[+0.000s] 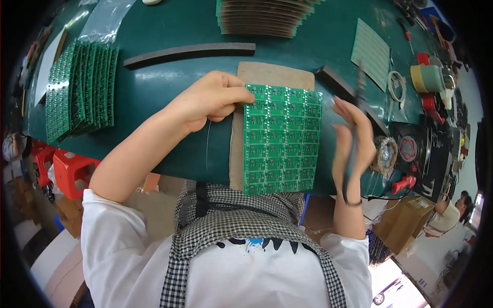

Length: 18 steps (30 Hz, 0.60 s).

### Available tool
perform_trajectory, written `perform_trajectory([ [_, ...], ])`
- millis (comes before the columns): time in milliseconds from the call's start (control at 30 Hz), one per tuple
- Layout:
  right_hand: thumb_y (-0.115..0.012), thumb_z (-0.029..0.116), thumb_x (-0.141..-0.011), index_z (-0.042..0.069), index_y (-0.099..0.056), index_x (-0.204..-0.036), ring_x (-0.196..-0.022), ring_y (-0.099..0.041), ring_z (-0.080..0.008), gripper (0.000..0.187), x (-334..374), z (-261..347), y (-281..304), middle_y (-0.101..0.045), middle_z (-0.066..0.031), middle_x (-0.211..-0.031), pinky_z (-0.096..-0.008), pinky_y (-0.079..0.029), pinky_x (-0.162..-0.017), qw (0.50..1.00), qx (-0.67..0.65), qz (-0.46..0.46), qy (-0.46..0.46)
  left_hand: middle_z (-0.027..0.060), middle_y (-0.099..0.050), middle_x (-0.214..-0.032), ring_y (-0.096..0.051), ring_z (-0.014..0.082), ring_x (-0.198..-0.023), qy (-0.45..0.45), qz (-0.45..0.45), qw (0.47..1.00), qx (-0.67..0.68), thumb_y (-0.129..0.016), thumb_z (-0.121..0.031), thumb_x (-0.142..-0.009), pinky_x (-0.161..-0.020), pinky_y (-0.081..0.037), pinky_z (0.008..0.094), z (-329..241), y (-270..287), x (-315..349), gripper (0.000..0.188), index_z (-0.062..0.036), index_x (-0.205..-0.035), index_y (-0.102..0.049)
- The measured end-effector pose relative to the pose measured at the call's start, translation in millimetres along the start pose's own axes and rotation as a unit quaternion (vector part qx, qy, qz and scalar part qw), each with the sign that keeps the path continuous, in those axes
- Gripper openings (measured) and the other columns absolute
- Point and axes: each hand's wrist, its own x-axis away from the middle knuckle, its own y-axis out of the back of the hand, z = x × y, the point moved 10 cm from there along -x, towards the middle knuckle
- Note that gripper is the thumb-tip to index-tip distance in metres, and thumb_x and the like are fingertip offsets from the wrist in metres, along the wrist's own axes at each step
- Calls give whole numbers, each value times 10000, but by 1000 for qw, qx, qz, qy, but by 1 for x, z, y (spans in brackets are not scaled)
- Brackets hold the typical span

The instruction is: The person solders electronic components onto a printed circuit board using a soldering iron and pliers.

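A green circuit board panel [282,138], divided into a grid of small boards, lies on a brown cardboard sheet [277,73] at the table's near edge. At the panel's upper left corner is my left hand [218,100], its thumb and fingers closed on the edge. My right hand [357,136] is raised just right of the panel, apart from it and blurred by motion. A thin dark tool that looks like a soldering iron [361,84] sticks up from its fingers. A black cable [346,190] loops down past the wrist.
Stacks of green panels stand at left [82,87] and far middle [259,18]. Dark bars [190,53] lie on the green table [169,97]. Another panel [371,54], a wire coil [385,154] and a tape roll [426,78] are at right. Red stools [72,172] stand lower left.
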Motion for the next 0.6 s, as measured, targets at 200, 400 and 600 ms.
perform_trajectory([
  [200, -226, 793, -786, -16, -500, -1177, -610, -591, -245, 939, 40, 44, 33, -600, -204, -797, -314, -521, -529, 988, -138, -41, 60, -75, -391, -491, -250, 13, -372, 38, 11, 999, 22, -633, -111, -809, -368, -142, 229, 8, -6, 15, 152, -25, -687, -603],
  [400, -709, 245, -805, -53, -618, -960, -671, -646, -275, 348, 39, 82, -1, -632, -200, -823, -311, -526, -557, 986, -79, 114, 93, -79, -382, -488, -248, 9, -391, 70, -8, 997, 26, -635, -104, -777, -376, -142, 231, 17, -5, 25, 116, -30, -690, -615],
  [600, -673, 201, -809, -76, -623, -913, -560, -634, -248, 300, 47, 102, -15, -633, -173, -723, -289, -528, -476, 979, -47, 86, 180, -51, -528, -599, -278, -9, -411, 81, 43, 996, -9, -604, -23, -784, -369, -154, 205, 13, -8, 24, 132, 50, -883, -651],
])
